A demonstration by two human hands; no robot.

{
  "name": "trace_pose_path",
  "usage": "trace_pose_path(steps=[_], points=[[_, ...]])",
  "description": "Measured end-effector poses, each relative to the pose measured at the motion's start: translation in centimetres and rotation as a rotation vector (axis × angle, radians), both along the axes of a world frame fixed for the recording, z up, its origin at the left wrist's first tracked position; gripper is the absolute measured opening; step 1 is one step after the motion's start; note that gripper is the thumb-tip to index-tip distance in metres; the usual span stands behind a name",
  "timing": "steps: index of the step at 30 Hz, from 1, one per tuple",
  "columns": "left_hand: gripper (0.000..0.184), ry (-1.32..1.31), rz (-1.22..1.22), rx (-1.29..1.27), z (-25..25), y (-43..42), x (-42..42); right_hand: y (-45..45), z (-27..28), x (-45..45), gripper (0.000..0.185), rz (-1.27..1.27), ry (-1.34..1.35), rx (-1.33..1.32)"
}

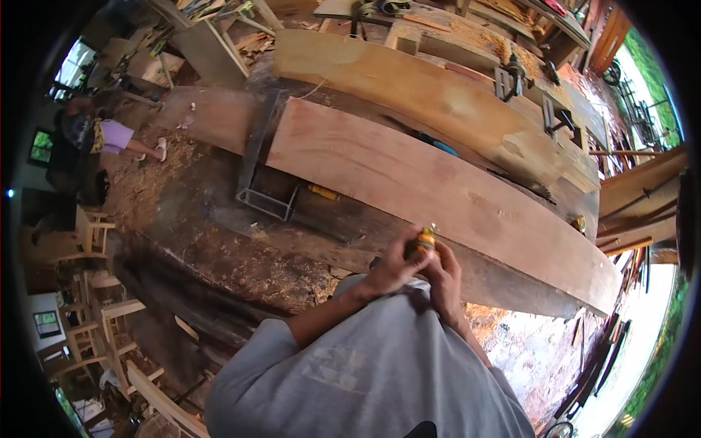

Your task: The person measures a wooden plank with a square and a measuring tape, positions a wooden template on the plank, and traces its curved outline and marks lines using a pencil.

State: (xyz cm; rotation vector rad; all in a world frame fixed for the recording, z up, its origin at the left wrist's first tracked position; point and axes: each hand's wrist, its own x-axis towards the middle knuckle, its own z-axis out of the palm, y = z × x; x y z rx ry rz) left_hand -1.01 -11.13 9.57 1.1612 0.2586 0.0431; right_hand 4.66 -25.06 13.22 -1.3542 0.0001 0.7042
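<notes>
My left hand is closed around a small yellow-and-dark object with a shiny tip pointing up; its exact kind is unclear. My right hand is pressed against the same object from the other side, its fingers bent and partly hidden. Both hands are close in front of my grey shirt, at the near edge of a long reddish wooden board. That board lies on the workbench, with a metal frame at its left end.
Behind lies a second, yellowish board. A blue-handled tool rests between the boards, and a yellow item lies left of my hands. A power drill stands at the back. Another person is at far left, near wooden chair frames.
</notes>
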Motion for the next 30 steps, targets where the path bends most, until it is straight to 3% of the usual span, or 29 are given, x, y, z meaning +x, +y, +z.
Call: trace_pose_path(steps=[2, 4, 6, 8, 10, 13, 15, 16, 17, 18, 19, 20, 21, 24, 26, 30], points=[[0.082, 0.001, 0.027, -0.154, 1.0, 1.6, 0.1, 0.6, -0.7, 0.7, 0.053, 0.084, 0.001, 0.067], [0.086, 0.017, 0.039, -0.151, 0.7, 2.1, -0.5, 0.3, -1.4, 1.0, 0.056, 0.165, 0.056, 0.021], [0.092, 0.235, 0.076, -0.244, 0.6, 2.5, -1.1, -0.2, -2.1, 1.4, 0.058, 0.216, 0.108, -0.061], [0.093, 0.271, 0.109, -0.230, 0.4, 2.4, -1.4, -0.5, -3.5, 1.3, 0.057, 0.075, -0.260, -0.301], [0.096, 0.348, 0.160, -0.184, 0.1, 2.8, -2.3, -0.5, -2.0, 2.1, 0.056, -0.008, -0.154, -0.223], [0.105, 0.356, 0.209, -0.106, 0.1, 3.6, -2.9, -0.4, -1.6, 2.8, 0.047, 0.070, -0.280, -0.281], [0.107, 0.350, 0.207, -0.055, 0.9, 4.1, -2.4, 0.1, -0.3, 2.8, 0.049, 0.155, -0.249, -0.160], [0.104, 0.307, 0.225, -0.069, 1.3, 4.0, -2.3, 0.7, 1.5, 3.0, 0.056, 0.288, -0.307, -0.204], [0.101, 0.262, 0.224, -0.091, 1.5, 3.7, -2.2, 0.8, 2.7, 2.8, 0.063, 0.400, -0.174, -0.122], [0.096, 0.176, 0.168, -0.205, 1.6, 3.6, -2.0, 0.2, 0.2, 2.7, 0.074, 0.521, -0.585, -0.198], [0.091, 0.101, 0.117, -0.324, 1.4, 3.6, -1.8, 0.8, -1.1, 2.0, 0.080, 0.403, -0.164, 0.119], [0.084, 0.050, 0.115, -0.431, 0.8, 3.3, -1.5, 1.1, 2.9, 3.1, 0.083, 0.440, -0.319, -0.168], [0.079, 0.048, 0.074, -0.366, 1.9, 2.9, -1.2, 1.1, 3.2, 4.0, 0.082, 0.420, -0.420, -0.243], [0.084, 0.101, 0.123, -0.259, 1.8, 1.9, 0.2, 1.0, 1.5, 8.9, 0.078, 0.198, -0.566, -0.327], [0.083, 0.105, 0.053, -0.182, 0.2, 2.5, -0.3, 1.4, -1.3, 15.3, 0.068, 0.047, -0.803, -0.698], [0.071, 0.227, -0.069, -0.126, 0.0, 3.3, -0.5, 0.5, -4.7, 26.2, 0.046, -0.145, -1.136, -1.112]])
